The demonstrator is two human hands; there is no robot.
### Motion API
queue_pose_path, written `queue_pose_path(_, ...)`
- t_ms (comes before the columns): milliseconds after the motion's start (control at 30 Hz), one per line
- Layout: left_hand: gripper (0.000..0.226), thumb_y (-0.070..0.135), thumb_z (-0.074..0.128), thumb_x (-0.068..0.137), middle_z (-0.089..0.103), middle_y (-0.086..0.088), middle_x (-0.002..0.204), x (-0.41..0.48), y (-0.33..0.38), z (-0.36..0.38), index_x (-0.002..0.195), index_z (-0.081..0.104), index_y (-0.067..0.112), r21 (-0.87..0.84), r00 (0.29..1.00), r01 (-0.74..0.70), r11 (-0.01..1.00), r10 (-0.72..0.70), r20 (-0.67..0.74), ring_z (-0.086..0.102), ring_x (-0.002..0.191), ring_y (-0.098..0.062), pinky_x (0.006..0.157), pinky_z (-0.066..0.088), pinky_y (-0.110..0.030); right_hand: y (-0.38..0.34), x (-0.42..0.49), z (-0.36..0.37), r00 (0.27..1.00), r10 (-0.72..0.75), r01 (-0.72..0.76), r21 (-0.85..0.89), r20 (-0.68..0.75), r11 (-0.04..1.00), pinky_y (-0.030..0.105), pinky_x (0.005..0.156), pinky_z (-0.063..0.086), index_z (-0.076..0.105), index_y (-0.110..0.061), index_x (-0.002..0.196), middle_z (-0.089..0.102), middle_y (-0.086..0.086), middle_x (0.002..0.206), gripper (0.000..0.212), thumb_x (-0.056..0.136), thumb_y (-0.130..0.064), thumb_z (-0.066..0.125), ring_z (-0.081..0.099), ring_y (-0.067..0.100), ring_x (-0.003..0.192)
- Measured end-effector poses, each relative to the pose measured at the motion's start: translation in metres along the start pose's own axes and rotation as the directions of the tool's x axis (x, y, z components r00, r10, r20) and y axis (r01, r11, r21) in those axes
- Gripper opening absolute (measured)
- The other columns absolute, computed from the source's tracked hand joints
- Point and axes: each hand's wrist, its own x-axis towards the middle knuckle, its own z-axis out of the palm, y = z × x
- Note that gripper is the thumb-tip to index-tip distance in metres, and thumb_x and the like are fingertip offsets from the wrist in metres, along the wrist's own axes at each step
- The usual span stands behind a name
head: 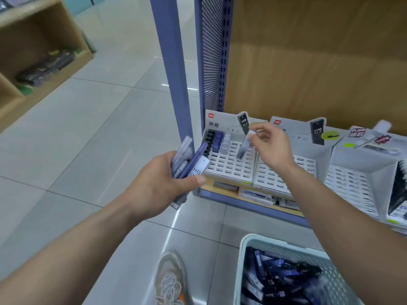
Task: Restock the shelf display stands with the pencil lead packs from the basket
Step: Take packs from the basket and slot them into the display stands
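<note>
Seemingly light, stiff, slick, a slim dark plastic lead pack [244, 148] is pinched by its top in the right hand [270, 149], spare packs [187, 160] gripped in the left hand [161, 184].

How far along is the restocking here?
Early. Done: a few shelved packs stand in the back-left slots of the left stand. In hand: the right hand pinches a single pack over that stand; the left hand grips a bundle. Left: most of its slots, the bare-looking middle stand, and the basket, which holds many packs.
</note>
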Motion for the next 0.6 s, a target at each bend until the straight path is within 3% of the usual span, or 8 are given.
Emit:
queue_pose_path(133,0.019,0.028,0.082,0.085,0.067,0.009,0.058,0.007,0.014,0.016,0.088,0.063,0.029,-0.030,0.999,-0.017,0.999,0.018,0.045,0.059,0.046,-0.007,0.045,0.046,-0.017,0.019,0.002,-0.054,0.995,-0.028,0.016,-0.131,-0.095,0.991,0.026,0.078,0.054,0.073,-0.022,0.106,0.070,-0.004,0.093,0.013,0.095,-0.025,0.068,0.063,0.003,0.079)
queue_pose_path(267,0.021,0.026,0.082,0.084,0.066,0.012,0.057,0.012,0.023,0.034,0.092,0.063,0.026,-0.018,0.996,-0.008,1.000,0.010,0.084,0.058,0.045,-0.006,0.045,0.046,-0.017,0.043,0.002,-0.077,0.992,0.007,-0.037,-0.241,-0.123,0.970,0.006,0.065,0.042,0.070,-0.020,0.105,0.066,-0.008,0.092,0.011,0.096,-0.026,0.068,0.060,-0.005,0.077)
queue_pose_path(467,0.020,0.026,0.082,0.084,0.069,0.014,0.062,0.023,0.029,0.050,0.093,0.064,0.028,-0.015,0.995,0.001,1.000,0.001,0.103,0.060,0.048,-0.005,0.047,0.048,-0.018,0.070,0.007,-0.070,0.992,0.041,-0.072,-0.257,-0.122,0.964,-0.001,0.064,0.040,0.071,-0.011,0.102,0.068,-0.002,0.092,0.010,0.094,-0.017,0.070,0.058,-0.008,0.077)
queue_pose_path(600,0.021,0.029,0.083,0.082,0.070,0.021,0.067,0.031,0.033,0.062,0.095,0.066,0.029,-0.012,0.993,-0.016,1.000,0.018,0.120,0.062,0.052,0.001,0.049,0.046,-0.013,0.078,0.010,-0.069,0.993,0.023,-0.054,-0.272,-0.116,0.961,-0.002,0.062,0.039,0.071,-0.015,0.100,0.068,-0.005,0.089,0.007,0.093,-0.018,0.071,0.058,-0.009,0.076)
